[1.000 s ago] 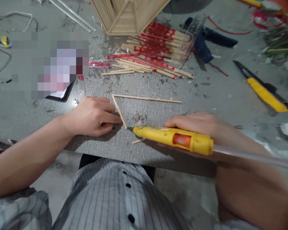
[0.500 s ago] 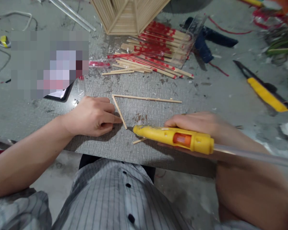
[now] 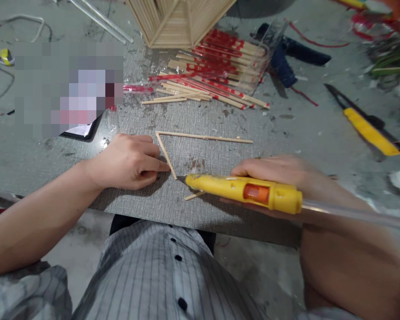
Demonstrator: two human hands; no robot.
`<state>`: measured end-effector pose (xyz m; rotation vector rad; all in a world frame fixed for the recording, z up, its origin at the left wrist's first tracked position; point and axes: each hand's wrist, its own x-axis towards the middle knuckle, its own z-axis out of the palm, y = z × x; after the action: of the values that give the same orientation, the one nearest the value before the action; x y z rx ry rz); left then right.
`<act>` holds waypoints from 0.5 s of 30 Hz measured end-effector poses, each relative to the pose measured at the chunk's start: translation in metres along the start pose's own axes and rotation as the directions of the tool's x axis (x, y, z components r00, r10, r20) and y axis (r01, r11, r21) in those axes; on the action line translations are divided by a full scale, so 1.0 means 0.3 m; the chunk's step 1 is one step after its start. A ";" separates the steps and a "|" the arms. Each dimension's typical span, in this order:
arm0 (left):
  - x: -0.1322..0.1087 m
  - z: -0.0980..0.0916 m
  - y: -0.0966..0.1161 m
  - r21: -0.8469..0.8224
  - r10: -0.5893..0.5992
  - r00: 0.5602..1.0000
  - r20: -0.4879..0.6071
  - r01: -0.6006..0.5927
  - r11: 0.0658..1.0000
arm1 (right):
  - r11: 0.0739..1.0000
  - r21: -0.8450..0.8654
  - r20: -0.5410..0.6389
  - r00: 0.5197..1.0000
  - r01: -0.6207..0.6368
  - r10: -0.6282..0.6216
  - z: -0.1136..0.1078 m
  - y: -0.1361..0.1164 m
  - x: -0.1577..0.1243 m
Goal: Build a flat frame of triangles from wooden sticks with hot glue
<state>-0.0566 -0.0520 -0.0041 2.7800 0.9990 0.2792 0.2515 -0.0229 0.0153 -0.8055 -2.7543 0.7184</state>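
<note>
My left hand (image 3: pixel 130 161) rests on the table with its fingers curled, a fingertip holding the short wooden stick (image 3: pixel 166 156) near its lower end. That stick meets a long wooden stick (image 3: pixel 205 137) in a sharp corner at the upper left. My right hand (image 3: pixel 270 170) is closed around a yellow hot glue gun (image 3: pixel 240 189), whose body hides most of the fingers. The gun's nozzle points left at the short stick's lower end. A clear glue stick (image 3: pixel 350 214) runs out of its rear. Partly under the gun lies another wooden stick (image 3: pixel 193 195).
Bamboo chopsticks (image 3: pixel 216 89) in red wrappers lie behind the sticks, below a slatted wooden structure (image 3: pixel 173 26). Yellow-handled pliers (image 3: pixel 370 126) sit at the right, with a dark blue object (image 3: pixel 283 62) farther back. A phone (image 3: pixel 83 131), partly blurred out, lies left.
The glue gun and my right hand have shifted very slightly to the right. My left hand and the sticks stay in place.
</note>
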 end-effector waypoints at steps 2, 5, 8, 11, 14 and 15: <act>0.000 0.000 0.000 0.001 0.002 1.000 0.001 -0.002 1.000 | 1.000 -0.005 -0.025 0.999 -0.021 0.021 0.004 -0.007 0.001; 0.000 0.000 0.001 0.004 0.002 1.000 -0.002 -0.002 1.000 | 0.999 0.004 -0.009 0.999 0.034 -0.034 0.005 0.002 0.006; 0.000 -0.001 0.003 0.002 0.000 1.000 -0.009 0.000 1.000 | 0.997 0.017 0.006 0.997 0.077 -0.077 -0.002 0.014 0.014; 0.000 -0.002 0.003 -0.001 0.009 1.000 -0.015 -0.009 1.000 | 0.996 0.011 -0.007 0.996 0.084 -0.084 -0.010 0.011 0.022; 0.000 -0.001 0.002 0.003 0.027 0.999 -0.025 -0.026 1.000 | 0.997 0.020 0.008 0.997 0.079 -0.079 -0.012 0.003 0.027; 0.001 0.000 0.002 0.006 0.031 0.999 -0.031 -0.030 1.000 | 0.997 0.022 0.015 0.997 0.075 -0.075 -0.011 0.002 0.027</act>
<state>-0.0562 -0.0522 -0.0039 2.8063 0.9665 0.3251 0.2459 -0.0168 0.0182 -0.6906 -2.7697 0.7413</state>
